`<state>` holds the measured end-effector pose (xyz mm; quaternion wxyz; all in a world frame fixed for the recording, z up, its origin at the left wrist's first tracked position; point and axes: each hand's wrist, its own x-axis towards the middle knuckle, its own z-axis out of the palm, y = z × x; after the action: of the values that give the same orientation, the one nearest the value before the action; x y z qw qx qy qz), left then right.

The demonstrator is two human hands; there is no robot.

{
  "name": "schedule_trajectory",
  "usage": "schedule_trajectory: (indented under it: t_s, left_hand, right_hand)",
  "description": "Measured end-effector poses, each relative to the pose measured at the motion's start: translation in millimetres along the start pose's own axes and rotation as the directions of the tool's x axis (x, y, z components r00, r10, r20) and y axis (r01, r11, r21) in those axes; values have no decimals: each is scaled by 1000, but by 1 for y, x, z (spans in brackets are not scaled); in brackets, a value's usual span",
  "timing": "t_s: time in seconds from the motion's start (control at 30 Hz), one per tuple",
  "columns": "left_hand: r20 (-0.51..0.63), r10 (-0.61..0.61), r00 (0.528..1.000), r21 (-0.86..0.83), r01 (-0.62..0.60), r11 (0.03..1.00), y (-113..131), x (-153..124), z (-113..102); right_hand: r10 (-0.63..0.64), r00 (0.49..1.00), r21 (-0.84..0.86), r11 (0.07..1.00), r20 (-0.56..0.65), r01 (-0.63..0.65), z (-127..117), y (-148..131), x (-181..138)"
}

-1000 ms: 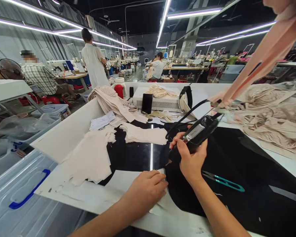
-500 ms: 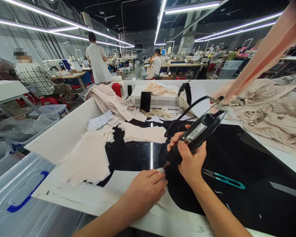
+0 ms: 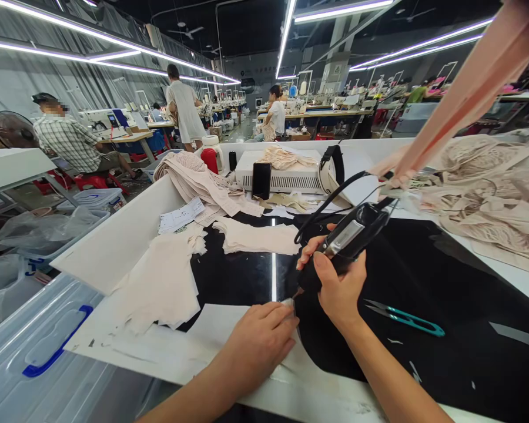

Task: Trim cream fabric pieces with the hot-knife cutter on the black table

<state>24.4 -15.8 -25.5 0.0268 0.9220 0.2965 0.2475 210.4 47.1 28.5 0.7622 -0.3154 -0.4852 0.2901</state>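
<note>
My right hand (image 3: 341, 282) is wrapped around a black corded hand-held power tool (image 3: 344, 238) with a silver plate on its side. The tool tilts, its lower tip pointing down towards my left fingertips. My left hand (image 3: 264, 335) lies palm down at the front of the table, fingers curled and pressed together over the edge of a white sheet (image 3: 223, 317). Something whitish covers or sits at its fingertip; what the fingers pinch is hidden. Teal thread snips (image 3: 404, 318) lie on the black work surface (image 3: 405, 264) right of my right hand.
Pale fabric pieces (image 3: 158, 282) are stacked at left, with another stack (image 3: 255, 236) further back. A phone (image 3: 261, 180) leans against a white box (image 3: 286, 179). Crumpled beige fabric (image 3: 494, 194) fills the right. Peach fabric (image 3: 462, 100) hangs overhead. People work behind.
The view has shifted slightly, so the table things appear a little moved. Both hands and the tool keep nearly the same pose. A standing person in the background has moved slightly right.
</note>
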Motion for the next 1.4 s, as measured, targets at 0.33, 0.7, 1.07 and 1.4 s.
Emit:
schedule_trajectory:
  t_s: [0.33, 0.7, 1.07, 1.4]
  left_hand:
    - [4, 5, 1000, 22, -5, 1000, -2, 1, 1]
    - [-52, 17, 998, 35, -15, 999, -3, -1, 5]
    - [-99, 52, 994, 99, -43, 994, -4, -2, 11]
    - [-141, 92, 986, 164, -69, 984, 0, 0, 8]
  right_hand:
    - [-54, 998, 29, 998, 19, 54, -1, 3, 2]
    - [-59, 998, 36, 998, 19, 59, -1, 5, 2]
    - [-47, 999, 32, 998, -11, 48, -4, 1, 5]
    - [-43, 999, 20, 999, -19, 43, -1, 2, 1]
